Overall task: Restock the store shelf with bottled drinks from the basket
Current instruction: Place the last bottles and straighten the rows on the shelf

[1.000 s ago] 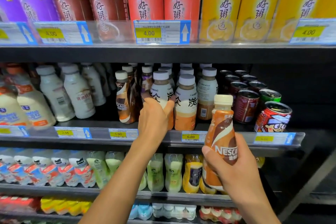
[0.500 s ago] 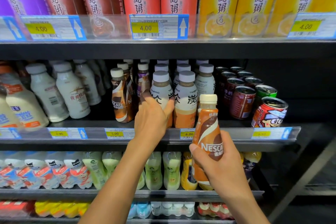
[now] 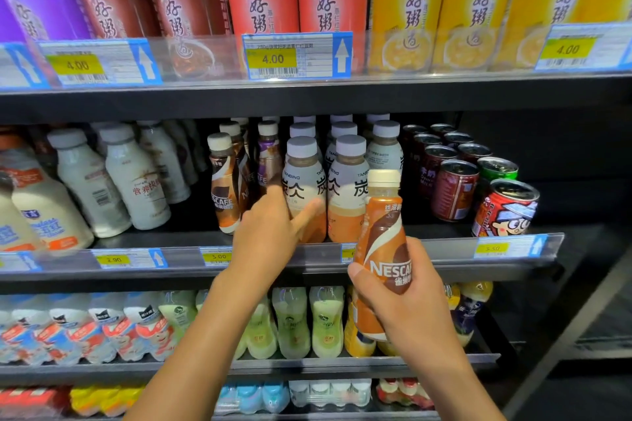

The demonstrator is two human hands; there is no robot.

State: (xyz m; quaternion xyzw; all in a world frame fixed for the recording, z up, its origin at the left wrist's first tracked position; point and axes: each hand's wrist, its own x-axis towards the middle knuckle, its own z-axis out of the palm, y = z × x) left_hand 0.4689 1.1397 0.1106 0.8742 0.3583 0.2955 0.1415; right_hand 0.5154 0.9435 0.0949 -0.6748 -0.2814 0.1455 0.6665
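Note:
My right hand (image 3: 412, 304) grips an orange-brown Nescafé bottle (image 3: 381, 232) with a cream cap. It holds the bottle upright in front of the middle shelf's rail (image 3: 444, 248). My left hand (image 3: 266, 236) reaches onto that shelf. It holds the front-left grey-capped Tanbing bottle (image 3: 302, 178), with the thumb across the bottle's lower right and the fingers along its left side; the hand is blurred. Just left of it stand the shelved Nescafé bottles (image 3: 224, 188). The basket is out of view.
White milk bottles (image 3: 136, 181) fill the middle shelf's left and cans (image 3: 455, 191) fill its right. Porridge cups (image 3: 263, 0) line the top shelf above price tags. Green and yellow bottles (image 3: 325, 321) stand on the lower shelf. To the right of the cans the shelf is dark.
My right hand has brought the Nescafé bottle left and closer to the Tanbing row. My left hand stays at the front-left Tanbing bottle, slightly lower and blurred.

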